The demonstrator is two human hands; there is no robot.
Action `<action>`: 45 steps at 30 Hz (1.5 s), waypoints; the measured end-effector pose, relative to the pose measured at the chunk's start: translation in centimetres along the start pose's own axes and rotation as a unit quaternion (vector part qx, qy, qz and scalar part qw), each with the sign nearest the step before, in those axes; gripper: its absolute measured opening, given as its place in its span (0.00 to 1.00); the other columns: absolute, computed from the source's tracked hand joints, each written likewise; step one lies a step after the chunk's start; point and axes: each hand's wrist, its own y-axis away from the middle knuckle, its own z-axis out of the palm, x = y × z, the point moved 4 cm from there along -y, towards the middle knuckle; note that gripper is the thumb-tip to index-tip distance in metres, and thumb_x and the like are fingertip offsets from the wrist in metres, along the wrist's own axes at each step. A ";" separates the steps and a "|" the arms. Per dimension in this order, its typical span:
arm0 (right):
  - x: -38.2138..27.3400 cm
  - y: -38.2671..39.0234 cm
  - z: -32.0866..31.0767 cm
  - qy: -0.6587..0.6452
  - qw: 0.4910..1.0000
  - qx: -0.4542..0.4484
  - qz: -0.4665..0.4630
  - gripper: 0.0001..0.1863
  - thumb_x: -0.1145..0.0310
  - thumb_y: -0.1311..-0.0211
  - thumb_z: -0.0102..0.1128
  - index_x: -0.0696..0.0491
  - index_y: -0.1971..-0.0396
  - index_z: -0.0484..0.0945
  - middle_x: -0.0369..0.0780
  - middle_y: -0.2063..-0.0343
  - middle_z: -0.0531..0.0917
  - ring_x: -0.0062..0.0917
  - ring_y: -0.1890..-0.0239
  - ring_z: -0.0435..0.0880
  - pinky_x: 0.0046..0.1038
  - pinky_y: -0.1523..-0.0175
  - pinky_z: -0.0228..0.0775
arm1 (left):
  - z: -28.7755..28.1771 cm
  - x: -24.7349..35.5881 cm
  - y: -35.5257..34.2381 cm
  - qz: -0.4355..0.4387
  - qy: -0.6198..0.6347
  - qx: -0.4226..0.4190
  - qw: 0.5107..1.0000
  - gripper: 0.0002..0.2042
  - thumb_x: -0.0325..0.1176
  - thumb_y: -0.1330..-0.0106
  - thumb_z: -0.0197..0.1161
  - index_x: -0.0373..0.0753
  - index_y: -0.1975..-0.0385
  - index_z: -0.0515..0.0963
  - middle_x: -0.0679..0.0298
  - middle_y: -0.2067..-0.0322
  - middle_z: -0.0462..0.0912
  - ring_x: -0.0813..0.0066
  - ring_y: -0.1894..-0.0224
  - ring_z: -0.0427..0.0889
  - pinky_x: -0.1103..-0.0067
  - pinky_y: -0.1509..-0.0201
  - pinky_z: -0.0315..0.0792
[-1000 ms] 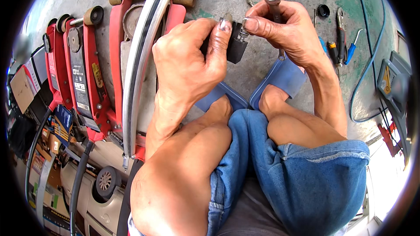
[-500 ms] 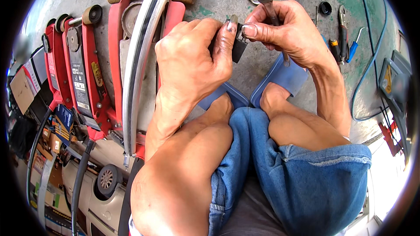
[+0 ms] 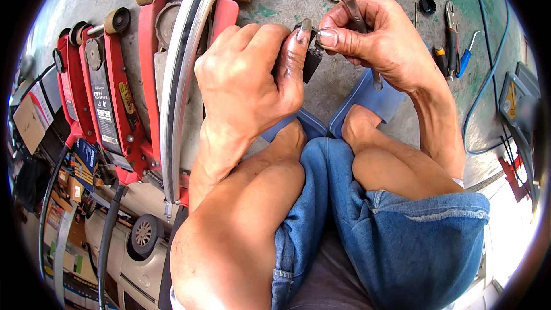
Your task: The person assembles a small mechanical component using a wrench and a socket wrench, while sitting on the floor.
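Note:
My left hand (image 3: pixel 247 80) is closed, thumb pressed against bent fingers, around a small black block-shaped part (image 3: pixel 311 64). Most of that part is hidden behind the thumb; its lower corner sticks out. Facing it, my right hand (image 3: pixel 373 40) pinches thumb and fingertip at the part's right side, touching it or nearly so. Across the same right hand runs a combination wrench (image 3: pixel 356 14), held by the curled fingers, with its open jaw upward and its ring end below the palm. Dark grime covers both thumbs.
A silver-and-black curved rim (image 3: pixel 172 92) stands left of my left arm. Beyond it are red floor jacks (image 3: pixel 148 69). At right on the concrete lie pliers (image 3: pixel 451 34), a blue-handled hook tool (image 3: pixel 464 64), a black cap (image 3: pixel 427 4) and a blue hose (image 3: pixel 492 69).
My left hand has shifted slightly left, and the black part has tilted a little. My right hand has risen slightly with the wrench. Both grips stay the same.

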 end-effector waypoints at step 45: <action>-0.7 0.5 -0.4 -0.102 0.993 -0.044 -0.048 0.12 0.63 0.35 0.75 0.57 0.63 0.87 0.34 0.74 0.87 0.10 0.76 0.76 0.18 0.73 0.67 | 0.5 -1.4 0.5 -0.265 0.350 -0.070 0.896 0.13 0.34 0.24 0.63 0.29 0.66 0.85 0.66 0.78 0.80 0.85 0.75 0.72 0.81 0.74 0.65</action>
